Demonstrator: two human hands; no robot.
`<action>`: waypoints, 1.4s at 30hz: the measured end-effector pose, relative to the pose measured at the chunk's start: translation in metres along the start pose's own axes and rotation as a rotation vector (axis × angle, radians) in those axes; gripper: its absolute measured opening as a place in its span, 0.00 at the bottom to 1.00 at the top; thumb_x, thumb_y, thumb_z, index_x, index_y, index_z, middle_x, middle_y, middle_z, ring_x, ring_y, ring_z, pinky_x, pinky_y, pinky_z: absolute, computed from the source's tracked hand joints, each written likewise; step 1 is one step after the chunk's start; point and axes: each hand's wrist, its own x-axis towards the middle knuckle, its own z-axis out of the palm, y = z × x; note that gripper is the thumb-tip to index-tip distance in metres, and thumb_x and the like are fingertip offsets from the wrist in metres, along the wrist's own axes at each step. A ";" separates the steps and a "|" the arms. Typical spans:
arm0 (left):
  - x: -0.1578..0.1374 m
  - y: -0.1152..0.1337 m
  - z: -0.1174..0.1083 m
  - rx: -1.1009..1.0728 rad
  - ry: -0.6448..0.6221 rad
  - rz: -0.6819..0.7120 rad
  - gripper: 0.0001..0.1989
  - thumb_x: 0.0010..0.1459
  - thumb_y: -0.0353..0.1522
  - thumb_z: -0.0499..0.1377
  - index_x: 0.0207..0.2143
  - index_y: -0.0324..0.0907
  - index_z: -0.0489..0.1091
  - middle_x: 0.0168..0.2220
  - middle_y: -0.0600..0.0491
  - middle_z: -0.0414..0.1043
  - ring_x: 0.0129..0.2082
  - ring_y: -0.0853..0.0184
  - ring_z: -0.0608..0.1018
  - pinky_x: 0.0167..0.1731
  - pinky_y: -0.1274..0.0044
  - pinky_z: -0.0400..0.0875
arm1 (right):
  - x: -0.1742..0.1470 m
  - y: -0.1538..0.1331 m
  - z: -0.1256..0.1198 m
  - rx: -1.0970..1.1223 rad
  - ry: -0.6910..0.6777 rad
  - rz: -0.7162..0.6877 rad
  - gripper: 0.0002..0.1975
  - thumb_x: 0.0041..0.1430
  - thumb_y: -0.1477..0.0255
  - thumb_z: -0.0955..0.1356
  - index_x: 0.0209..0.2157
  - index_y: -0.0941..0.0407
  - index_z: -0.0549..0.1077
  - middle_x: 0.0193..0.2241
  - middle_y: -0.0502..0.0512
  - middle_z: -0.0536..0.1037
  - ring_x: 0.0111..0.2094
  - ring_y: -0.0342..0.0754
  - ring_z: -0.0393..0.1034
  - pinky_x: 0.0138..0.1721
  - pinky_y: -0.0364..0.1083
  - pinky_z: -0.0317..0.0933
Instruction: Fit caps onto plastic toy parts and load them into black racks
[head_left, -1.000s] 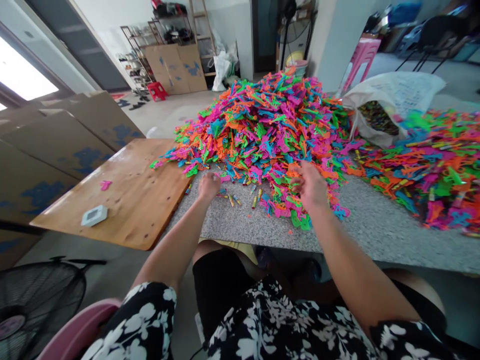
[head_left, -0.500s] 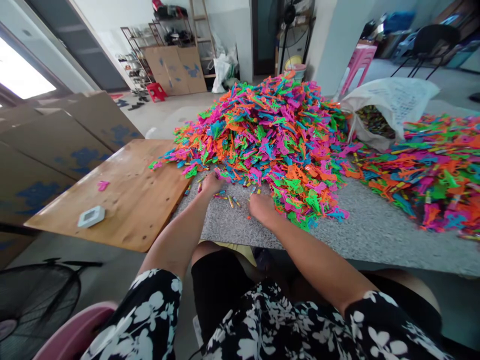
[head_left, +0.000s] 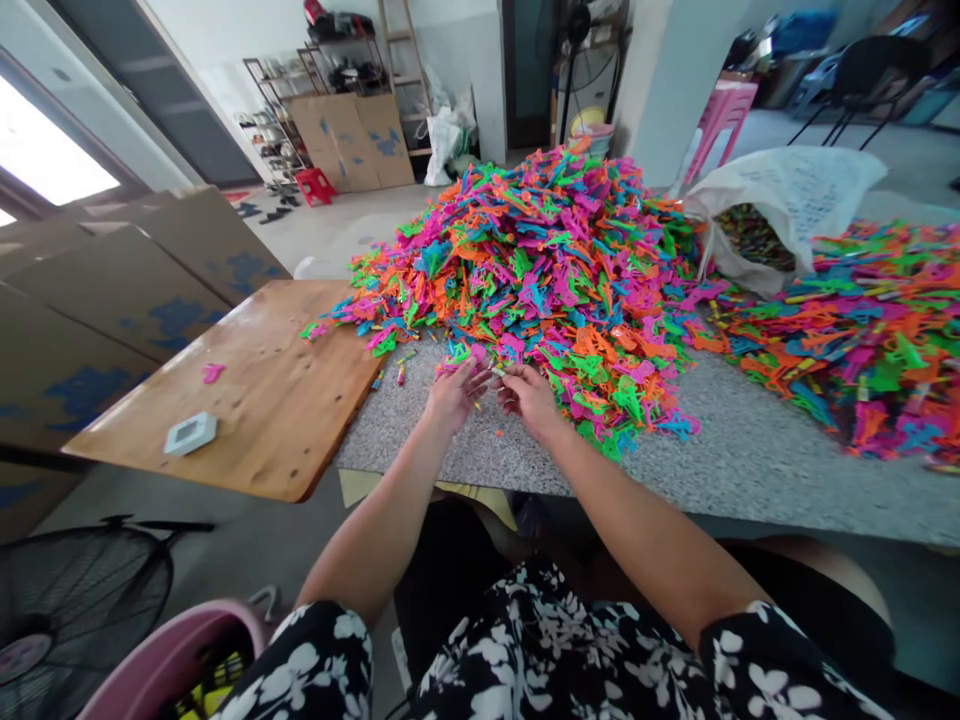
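My left hand (head_left: pixel 450 400) is closed on a pink plastic piece (head_left: pixel 478 354), which sticks out past the fingertips. Close beside it, my right hand (head_left: pixel 534 400) pinches a small yellowish tube (head_left: pixel 498 371), its end pointing at the left hand. The two hands nearly meet over the grey speckled tabletop (head_left: pixel 465 462). Just beyond them rises a large heap of bright plastic pieces (head_left: pixel 540 250) in pink, orange, green and blue. A few small coloured tubes (head_left: pixel 401 374) lie left of my left hand; others under the hands are partly hidden.
On the left, a wooden board (head_left: pixel 262 400) bears a white device (head_left: pixel 190 433) and a pink piece (head_left: pixel 213 373). A second heap (head_left: pixel 885 340) and a white sack (head_left: pixel 817 200) of small pieces are at the right. A pink basket (head_left: pixel 180 650) and a fan (head_left: pixel 75 620) stand lower left.
My left hand has come back and right from the loose tubes, now with a pink piece. My right hand has turned and moved slightly up, and the two hands are now close together.
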 end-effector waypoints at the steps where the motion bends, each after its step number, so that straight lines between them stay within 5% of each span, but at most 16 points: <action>1: -0.004 -0.001 0.006 -0.021 -0.018 0.001 0.21 0.50 0.44 0.76 0.42 0.44 0.77 0.43 0.49 0.82 0.40 0.64 0.83 0.38 0.74 0.76 | -0.002 -0.001 0.000 0.018 -0.006 -0.001 0.19 0.50 0.59 0.75 0.40 0.52 0.69 0.31 0.48 0.81 0.23 0.42 0.71 0.20 0.39 0.61; 7: -0.015 -0.006 0.024 -0.066 -0.077 -0.015 0.22 0.52 0.48 0.74 0.43 0.45 0.79 0.47 0.49 0.82 0.36 0.65 0.81 0.32 0.75 0.75 | -0.010 -0.003 -0.001 0.029 -0.046 -0.019 0.17 0.49 0.60 0.74 0.38 0.53 0.72 0.27 0.48 0.80 0.22 0.42 0.70 0.19 0.39 0.59; 17: -0.022 -0.007 0.028 -0.053 -0.252 -0.069 0.22 0.54 0.49 0.73 0.42 0.43 0.81 0.32 0.51 0.79 0.27 0.67 0.76 0.28 0.72 0.75 | -0.011 -0.006 -0.007 0.032 -0.049 -0.058 0.15 0.51 0.61 0.74 0.36 0.52 0.71 0.26 0.48 0.80 0.22 0.42 0.70 0.21 0.40 0.61; 23: -0.025 -0.008 0.028 -0.088 -0.244 -0.072 0.23 0.51 0.45 0.76 0.44 0.43 0.81 0.40 0.50 0.82 0.32 0.66 0.78 0.33 0.72 0.76 | -0.012 -0.009 -0.009 0.086 -0.043 -0.017 0.15 0.50 0.61 0.74 0.34 0.53 0.70 0.23 0.47 0.78 0.19 0.41 0.67 0.20 0.40 0.61; 31: -0.029 -0.010 0.037 -0.034 -0.257 -0.042 0.23 0.56 0.50 0.71 0.44 0.41 0.79 0.28 0.52 0.75 0.29 0.65 0.76 0.31 0.72 0.72 | -0.015 -0.010 -0.012 0.057 -0.079 -0.137 0.16 0.54 0.59 0.75 0.38 0.52 0.71 0.27 0.48 0.81 0.23 0.42 0.71 0.26 0.42 0.67; 42: -0.029 -0.011 0.039 -0.130 -0.276 -0.125 0.21 0.57 0.47 0.71 0.43 0.38 0.80 0.25 0.53 0.74 0.25 0.68 0.75 0.27 0.74 0.72 | -0.018 -0.008 -0.014 -0.073 -0.072 -0.248 0.14 0.58 0.60 0.73 0.40 0.53 0.72 0.27 0.48 0.80 0.22 0.44 0.72 0.25 0.44 0.68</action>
